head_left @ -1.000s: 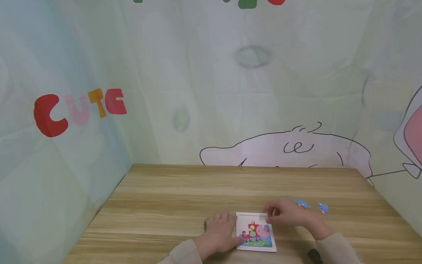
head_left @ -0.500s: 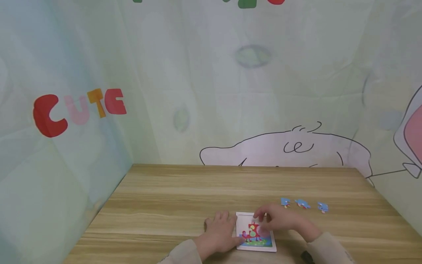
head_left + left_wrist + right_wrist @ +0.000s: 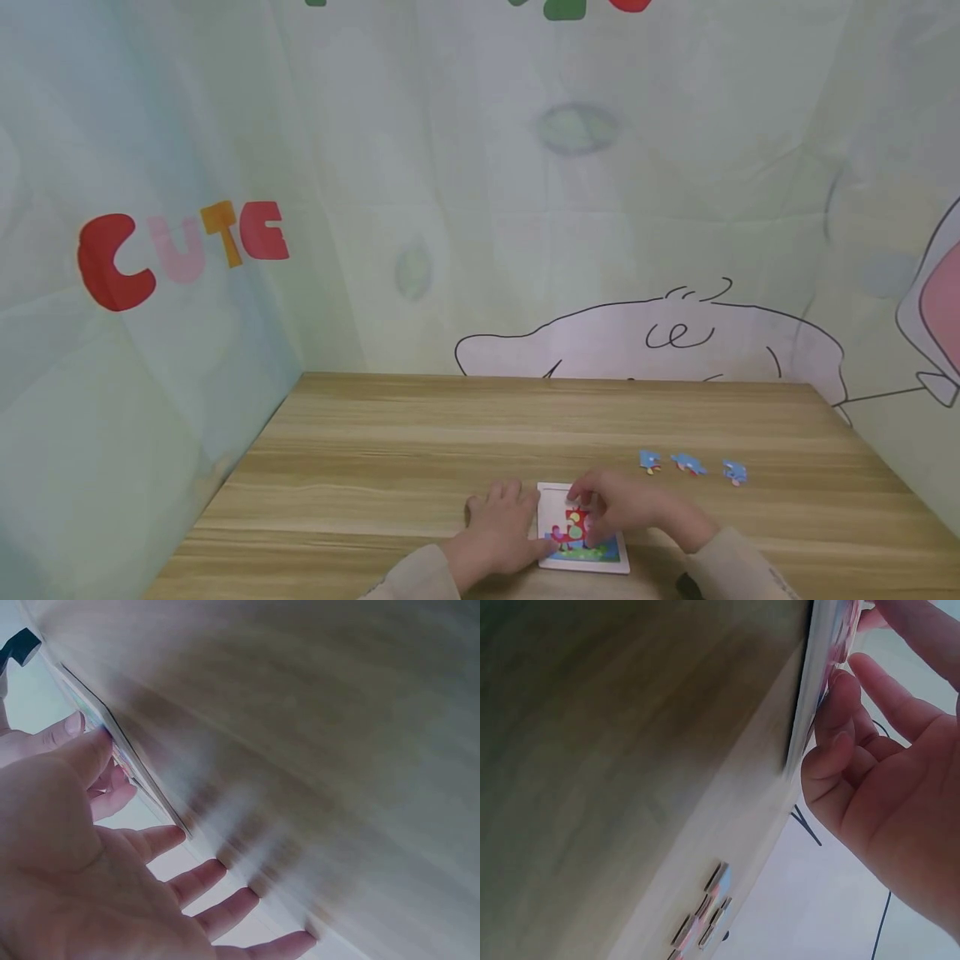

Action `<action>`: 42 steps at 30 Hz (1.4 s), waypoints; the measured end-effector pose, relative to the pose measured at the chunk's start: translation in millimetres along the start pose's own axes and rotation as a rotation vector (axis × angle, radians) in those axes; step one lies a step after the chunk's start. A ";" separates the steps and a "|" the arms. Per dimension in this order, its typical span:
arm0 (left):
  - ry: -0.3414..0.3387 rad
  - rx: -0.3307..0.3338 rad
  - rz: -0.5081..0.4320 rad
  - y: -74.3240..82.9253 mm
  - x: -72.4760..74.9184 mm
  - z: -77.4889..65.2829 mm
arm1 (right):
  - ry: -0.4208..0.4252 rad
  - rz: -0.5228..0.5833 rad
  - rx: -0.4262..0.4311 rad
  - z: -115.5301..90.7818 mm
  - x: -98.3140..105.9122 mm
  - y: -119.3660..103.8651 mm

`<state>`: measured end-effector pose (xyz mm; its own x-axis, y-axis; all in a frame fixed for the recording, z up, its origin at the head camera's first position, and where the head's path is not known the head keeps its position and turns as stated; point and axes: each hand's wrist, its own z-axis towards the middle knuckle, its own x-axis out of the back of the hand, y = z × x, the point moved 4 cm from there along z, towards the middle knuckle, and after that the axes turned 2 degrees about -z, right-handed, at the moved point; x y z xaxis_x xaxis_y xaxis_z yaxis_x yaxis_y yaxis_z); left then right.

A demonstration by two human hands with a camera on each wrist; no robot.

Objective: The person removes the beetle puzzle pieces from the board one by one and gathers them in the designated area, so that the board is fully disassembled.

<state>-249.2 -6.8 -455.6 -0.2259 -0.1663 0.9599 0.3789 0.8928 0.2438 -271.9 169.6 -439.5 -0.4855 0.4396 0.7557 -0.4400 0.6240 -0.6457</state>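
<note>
A white-bordered puzzle tray (image 3: 551,498) lies on the wooden table, its lower part covered by a colourful cartoon picture (image 3: 596,553); bare white shows at the upper left. My left hand (image 3: 498,525) rests at the tray's left side, fingers spread on the table and thumb over the tray's edge. Over the right half of the picture is my right hand (image 3: 630,504), fingers bent down with the tips right at the puzzle. In the right wrist view its fingers (image 3: 836,701) curl close by the tray's edge (image 3: 808,697). I cannot tell whether they pinch a piece.
Three loose blue puzzle pieces, left (image 3: 649,462), middle (image 3: 688,464) and right (image 3: 735,472), lie behind and right of the tray. The table (image 3: 375,450) meets printed cloth walls (image 3: 360,208) at the back and left. A dark object (image 3: 688,586) shows beneath the right sleeve.
My right hand has moved left and slightly toward me, from the tray's upper right corner onto the picture, uncovering the left loose piece. The left hand stays in place.
</note>
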 end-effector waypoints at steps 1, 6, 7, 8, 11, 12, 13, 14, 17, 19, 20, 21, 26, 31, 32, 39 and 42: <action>0.000 0.000 0.002 0.0 -0.2 0.1 | -0.001 -0.003 0.004 0.1 -0.5 -0.1; 0.005 0.003 -0.001 0.5 -0.7 -0.2 | 0.000 -0.030 -0.017 1.6 -2.7 2.1; 0.007 0.003 -0.001 0.7 -0.6 -0.4 | -0.001 -0.033 -0.023 1.9 -2.9 2.4; 0.008 0.004 -0.003 0.7 -0.5 -0.5 | -0.002 -0.034 -0.030 2.3 -3.2 2.7; 0.011 0.005 -0.003 1.2 0.3 -1.5 | -0.006 -0.028 -0.036 2.7 -3.2 1.7; 0.010 0.006 -0.003 1.3 0.5 -1.7 | -0.008 -0.026 -0.039 2.7 -3.4 1.4; 0.009 0.007 -0.003 1.5 0.7 -1.8 | -0.008 -0.025 -0.040 2.7 -3.3 0.9; 0.008 0.009 -0.002 1.6 0.9 -1.9 | -0.008 -0.023 -0.039 2.4 -3.3 0.3; 0.009 0.010 0.006 1.8 0.7 -1.7 | -0.002 -0.012 -0.031 1.9 -3.3 -1.0; 0.010 0.008 0.013 1.9 0.7 -1.7 | 0.003 -0.005 -0.020 1.8 -3.6 -1.4; 0.011 0.007 0.016 1.9 0.8 -1.8 | 0.004 0.002 -0.014 1.8 -3.8 -1.3; 0.011 0.006 0.019 2.0 1.0 -1.8 | 0.006 0.007 -0.009 2.0 -4.0 -1.1; 0.010 0.006 0.026 1.8 1.7 -1.5 | 0.005 0.015 0.001 2.7 -4.3 -0.6; 0.009 0.007 0.031 1.3 1.1 -1.7 | 0.002 0.005 -0.017 3.3 -4.5 -0.5; 0.009 0.007 0.031 1.3 1.0 -1.7 | 0.001 0.006 -0.020 3.3 -4.6 -0.4; 0.015 0.006 0.034 1.5 1.2 -1.7 | -0.003 0.008 -0.001 3.0 -5.0 0.5; 0.021 0.004 0.035 1.5 1.2 -1.8 | -0.002 0.003 -0.001 2.9 -4.8 0.4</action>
<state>-247.2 -6.4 -453.8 -0.1936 -0.1434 0.9705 0.3822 0.9001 0.2092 -271.9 165.9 -443.7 -0.4880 0.4402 0.7537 -0.4378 0.6236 -0.6477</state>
